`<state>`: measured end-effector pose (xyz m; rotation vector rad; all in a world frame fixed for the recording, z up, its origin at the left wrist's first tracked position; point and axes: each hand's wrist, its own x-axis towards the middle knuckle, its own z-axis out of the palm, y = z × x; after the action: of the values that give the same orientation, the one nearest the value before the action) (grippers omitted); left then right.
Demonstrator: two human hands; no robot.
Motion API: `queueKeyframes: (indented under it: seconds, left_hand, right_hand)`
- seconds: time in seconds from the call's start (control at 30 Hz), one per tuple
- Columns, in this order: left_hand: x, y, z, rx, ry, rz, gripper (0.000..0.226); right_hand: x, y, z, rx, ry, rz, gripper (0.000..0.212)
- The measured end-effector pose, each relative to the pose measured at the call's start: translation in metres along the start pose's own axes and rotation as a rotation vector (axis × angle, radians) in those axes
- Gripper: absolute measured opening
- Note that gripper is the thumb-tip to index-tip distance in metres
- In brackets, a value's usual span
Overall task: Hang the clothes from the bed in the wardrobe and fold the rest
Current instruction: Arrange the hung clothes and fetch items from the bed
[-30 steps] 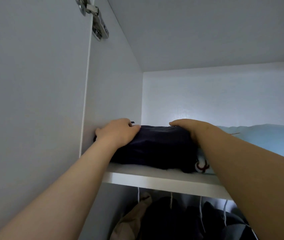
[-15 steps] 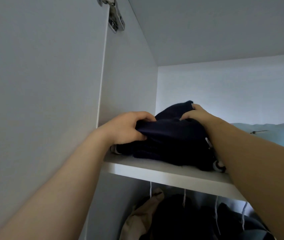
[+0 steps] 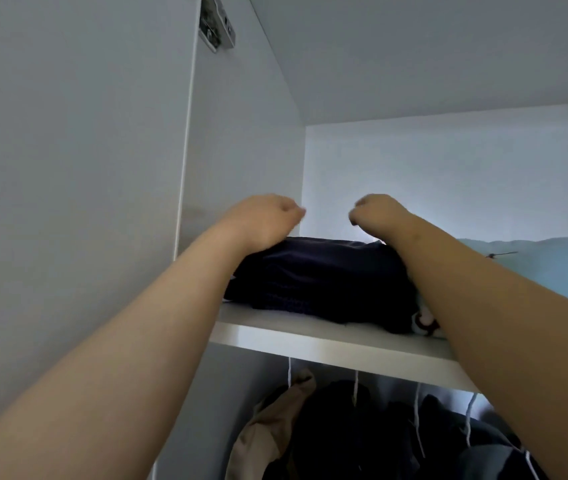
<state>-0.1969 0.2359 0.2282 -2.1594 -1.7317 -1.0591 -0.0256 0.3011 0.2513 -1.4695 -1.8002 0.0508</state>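
A folded dark navy garment (image 3: 320, 282) lies on the white top shelf (image 3: 327, 344) of the wardrobe, against the left wall. My left hand (image 3: 261, 220) hovers over its left end with fingers curled, holding nothing. My right hand (image 3: 379, 216) is raised over its right end, also curled and empty. Both forearms cross the garment's front corners. A small white and red patterned piece (image 3: 422, 320) peeks out at the garment's right end.
A light blue bundle (image 3: 535, 268) fills the shelf to the right. Below the shelf hang dark clothes (image 3: 344, 427) and a beige garment (image 3: 268, 431) on white hangers. The open wardrobe door (image 3: 67, 168) stands close on the left, its metal hinge (image 3: 216, 26) above.
Both hands gripped and bunched the dark garment half a second ago. They have since let go and lifted above it, and the garment lies flatter on the shelf.
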Motion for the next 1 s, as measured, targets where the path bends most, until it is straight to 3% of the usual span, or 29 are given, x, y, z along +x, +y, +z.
queueKeyframes:
  seconds: [0.1,0.2,0.37,0.5,0.67,0.87,1.0]
  left_hand:
    - [0.008,-0.002,0.02,0.115,-0.245,-0.081,0.038]
    - [0.006,-0.005,0.023,0.08,-0.235,-0.164,0.035]
    - [0.0,-0.003,0.025,0.149,-0.197,-0.11,0.038]
    - [-0.015,-0.002,0.019,-0.065,0.039,-0.078,0.028]
    - [-0.045,0.012,0.007,-0.237,0.202,-0.075,0.021]
    - [-0.103,0.033,-0.011,-0.321,0.212,-0.066,0.011]
    - [-0.154,0.044,-0.035,-0.608,0.184,-0.08,0.009]
  right_hand:
    - [-0.026,-0.009,0.002,-0.044,-0.327,-0.05,0.019]
    - [-0.039,-0.004,0.009,-0.124,-0.479,-0.019,0.023]
    - [-0.051,0.002,0.014,-0.057,-0.378,-0.028,0.043]
    - [-0.064,0.01,0.01,0.087,-0.224,-0.074,0.026]
    - [-0.089,0.014,-0.002,0.246,-0.042,-0.124,0.048]
    - [-0.15,0.007,-0.014,0.382,0.022,-0.102,0.025]
    - [-0.197,-0.01,-0.026,0.425,0.071,-0.094,0.007]
